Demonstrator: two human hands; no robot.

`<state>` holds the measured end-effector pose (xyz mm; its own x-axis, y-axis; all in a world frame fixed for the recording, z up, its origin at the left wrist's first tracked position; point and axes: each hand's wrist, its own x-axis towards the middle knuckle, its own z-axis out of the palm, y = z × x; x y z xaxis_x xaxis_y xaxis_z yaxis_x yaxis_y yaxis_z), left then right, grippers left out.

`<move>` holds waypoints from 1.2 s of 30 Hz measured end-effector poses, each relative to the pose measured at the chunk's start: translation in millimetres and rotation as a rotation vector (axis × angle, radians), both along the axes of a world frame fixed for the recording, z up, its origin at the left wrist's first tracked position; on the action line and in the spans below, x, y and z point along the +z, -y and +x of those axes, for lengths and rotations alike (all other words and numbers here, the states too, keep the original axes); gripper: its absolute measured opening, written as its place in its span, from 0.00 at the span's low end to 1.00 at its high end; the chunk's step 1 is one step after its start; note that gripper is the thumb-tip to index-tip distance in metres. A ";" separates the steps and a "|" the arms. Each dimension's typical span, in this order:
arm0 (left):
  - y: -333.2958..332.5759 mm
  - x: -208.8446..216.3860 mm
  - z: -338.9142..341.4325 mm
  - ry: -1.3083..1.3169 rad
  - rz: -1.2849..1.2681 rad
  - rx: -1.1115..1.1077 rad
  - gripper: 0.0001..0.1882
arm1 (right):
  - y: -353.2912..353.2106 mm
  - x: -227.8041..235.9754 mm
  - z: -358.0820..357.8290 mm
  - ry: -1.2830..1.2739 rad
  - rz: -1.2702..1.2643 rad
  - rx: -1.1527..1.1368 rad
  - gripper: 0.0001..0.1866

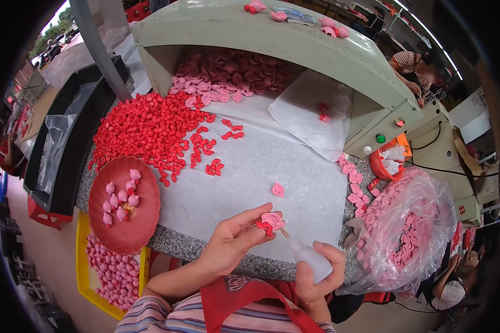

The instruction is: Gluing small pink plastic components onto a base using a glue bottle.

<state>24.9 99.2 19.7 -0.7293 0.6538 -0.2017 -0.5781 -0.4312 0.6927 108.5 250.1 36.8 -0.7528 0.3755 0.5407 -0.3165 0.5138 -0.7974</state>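
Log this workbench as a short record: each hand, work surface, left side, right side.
Left hand: holds a pink-and-red piece
Right hand: grips a whitish bottle, nozzle pointed at that piece
Work surface: white sheet, loose pink piece, red pile
Left side: red plate of small pink items, yellow bin
Right side: clear bag of pink pieces
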 end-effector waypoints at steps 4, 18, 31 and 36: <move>1.1 4.0 0.7 -0.036 0.044 0.017 0.24 | 3.4 11.0 -4.1 -0.127 0.242 0.080 0.17; 1.3 -1.0 3.0 -0.115 0.076 0.090 0.23 | 8.8 18.2 -12.6 -0.102 0.286 0.125 0.16; 0.9 -2.4 3.9 -0.098 0.095 0.065 0.23 | 7.8 19.5 -12.5 -0.070 0.285 0.162 0.14; 1.4 -1.1 3.5 -0.103 0.101 0.059 0.23 | 7.7 21.0 -11.4 -0.072 0.274 0.153 0.14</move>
<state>28.4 97.8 18.6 -0.7803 0.6226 -0.0591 -0.4780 -0.5329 0.6983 97.1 242.4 57.8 -0.7452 0.0937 0.6602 -0.4573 0.6488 -0.6083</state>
